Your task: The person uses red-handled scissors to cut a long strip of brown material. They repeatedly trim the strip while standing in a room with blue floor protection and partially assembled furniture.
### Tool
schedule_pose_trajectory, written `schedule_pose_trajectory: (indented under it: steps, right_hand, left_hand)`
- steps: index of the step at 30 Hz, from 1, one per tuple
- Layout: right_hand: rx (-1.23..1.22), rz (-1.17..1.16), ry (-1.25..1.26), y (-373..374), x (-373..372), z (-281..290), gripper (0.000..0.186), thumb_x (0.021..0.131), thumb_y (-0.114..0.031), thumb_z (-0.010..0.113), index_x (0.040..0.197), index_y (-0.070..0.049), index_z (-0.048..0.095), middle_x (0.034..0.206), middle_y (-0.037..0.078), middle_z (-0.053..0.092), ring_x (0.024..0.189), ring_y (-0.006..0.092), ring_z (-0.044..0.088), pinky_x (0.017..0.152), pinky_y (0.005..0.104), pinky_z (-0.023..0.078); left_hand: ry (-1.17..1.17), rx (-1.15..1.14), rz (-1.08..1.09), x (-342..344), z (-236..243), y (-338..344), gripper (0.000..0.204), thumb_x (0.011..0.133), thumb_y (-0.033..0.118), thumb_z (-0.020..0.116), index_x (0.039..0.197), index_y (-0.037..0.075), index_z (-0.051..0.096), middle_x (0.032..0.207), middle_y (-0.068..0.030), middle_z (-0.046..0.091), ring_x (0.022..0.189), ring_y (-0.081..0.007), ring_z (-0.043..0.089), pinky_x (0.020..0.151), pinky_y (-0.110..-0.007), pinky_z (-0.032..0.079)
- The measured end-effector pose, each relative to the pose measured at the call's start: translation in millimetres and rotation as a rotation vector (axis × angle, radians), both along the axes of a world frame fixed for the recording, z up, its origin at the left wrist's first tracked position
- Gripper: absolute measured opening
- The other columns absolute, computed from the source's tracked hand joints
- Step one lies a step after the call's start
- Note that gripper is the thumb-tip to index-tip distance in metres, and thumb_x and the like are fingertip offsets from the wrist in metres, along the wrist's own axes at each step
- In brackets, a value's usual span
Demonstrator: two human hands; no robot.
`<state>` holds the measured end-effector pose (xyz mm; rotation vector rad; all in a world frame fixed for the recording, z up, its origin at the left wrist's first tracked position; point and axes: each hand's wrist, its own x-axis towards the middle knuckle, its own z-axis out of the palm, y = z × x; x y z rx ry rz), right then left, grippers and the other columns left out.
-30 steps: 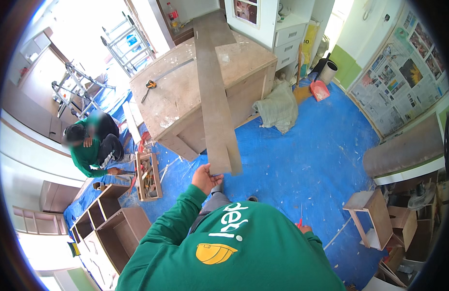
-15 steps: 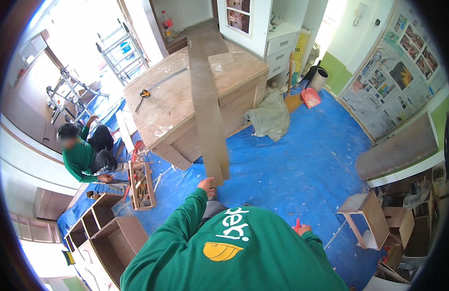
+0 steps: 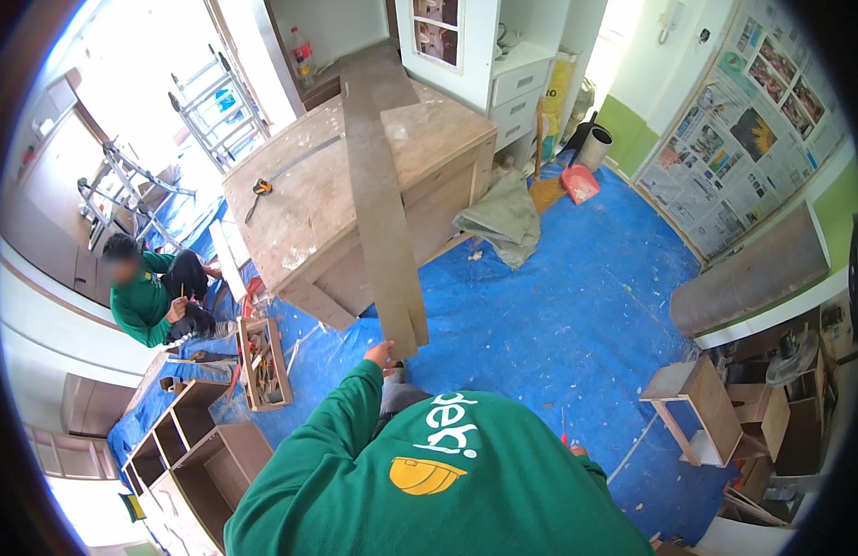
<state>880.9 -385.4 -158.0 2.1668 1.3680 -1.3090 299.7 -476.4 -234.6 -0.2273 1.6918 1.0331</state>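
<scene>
My left hand [image 3: 381,355] is closed on the near end of a long, thin brown laminate strip [image 3: 380,208]. The strip slants away from me across the large wooden cabinet box [image 3: 290,213], and its near end reaches past the box edge. A second strip edge shows beside it at the near end. My right hand [image 3: 578,451] is low beside my body, mostly hidden by my green sleeve. A small red-handled tool [image 3: 565,439] with a thin tip sticks up from it; its exact kind is unclear. On the box top lies an extended tape measure [image 3: 261,187].
A co-worker [image 3: 146,292] in green sits at the left near a wooden tool tray [image 3: 264,363]. Ladders [image 3: 220,107] stand behind. Blue sheeting [image 3: 531,324] covers the floor. A grey cloth [image 3: 503,218], red dustpan [image 3: 580,183], open shelf unit [image 3: 220,463] and small wooden frame [image 3: 693,408] stand around.
The view has shifted slightly. My left hand still grips the strip; my right hand has sunk further behind my sleeve. The co-worker's hand has come up with a small pencil-like stick.
</scene>
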Motion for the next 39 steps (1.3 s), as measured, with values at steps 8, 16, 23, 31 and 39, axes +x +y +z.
schedule_pose_trajectory:
  steps: [8, 16, 23, 31, 39]
  right_hand:
    - [-0.052, -0.139, 0.131, 12.1, -22.0, 8.9, 0.041, 0.073, -0.034, 0.082, 0.082, -0.001, 0.060, 0.065, 0.009, 0.061, 0.052, 0.0185, 0.057, 0.046, 0.0355, 0.045]
    - [0.003, -0.123, 0.047, 17.4, -11.6, 15.5, 0.049, 0.070, -0.046, 0.080, 0.086, -0.001, 0.066, 0.078, 0.012, 0.067, 0.067, 0.0208, 0.063, 0.063, 0.0364, 0.051]
    - [-0.010, -0.060, 0.023, 23.1, -19.3, 30.3, 0.042, 0.074, -0.038, 0.080, 0.085, -0.001, 0.062, 0.074, 0.010, 0.065, 0.063, 0.0214, 0.065, 0.055, 0.0368, 0.054]
    - [-0.002, -0.130, 0.042, 10.7, -9.3, 23.2, 0.031, 0.078, -0.033, 0.077, 0.081, -0.004, 0.066, 0.071, 0.010, 0.063, 0.056, 0.0207, 0.062, 0.048, 0.0352, 0.051]
    - [0.005, -0.157, 0.014, -5.1, -20.4, 44.7, 0.032, 0.077, -0.034, 0.078, 0.077, -0.005, 0.066, 0.063, 0.009, 0.060, 0.048, 0.0185, 0.056, 0.044, 0.0344, 0.044]
  left_hand:
    - [0.221, -0.063, -0.064, -8.7, -1.7, -1.9, 0.041, 0.077, 0.030, 0.070, 0.104, 0.003, 0.056, 0.077, -0.0073, 0.060, 0.060, -0.0186, 0.058, 0.049, -0.036, 0.051]
    - [0.526, -0.054, -0.161, 6.8, -7.6, 19.1, 0.041, 0.079, 0.032, 0.068, 0.108, 0.004, 0.061, 0.083, -0.0119, 0.065, 0.068, -0.0215, 0.063, 0.052, -0.037, 0.051]
    - [0.627, 0.106, -0.078, -28.7, -48.7, 45.0, 0.035, 0.084, 0.034, 0.064, 0.094, 0.001, 0.065, 0.075, -0.0144, 0.065, 0.064, -0.0250, 0.064, 0.056, -0.040, 0.050]
    - [0.617, 0.078, -0.202, -53.8, 31.5, 103.0, 0.031, 0.088, 0.034, 0.062, 0.094, 0.003, 0.063, 0.081, -0.0131, 0.066, 0.068, -0.0234, 0.065, 0.054, -0.036, 0.053]
    - [0.499, 0.183, -0.334, -21.8, 36.9, 129.9, 0.031, 0.090, 0.034, 0.061, 0.102, 0.006, 0.062, 0.083, -0.0115, 0.066, 0.067, -0.0218, 0.064, 0.051, -0.037, 0.053]
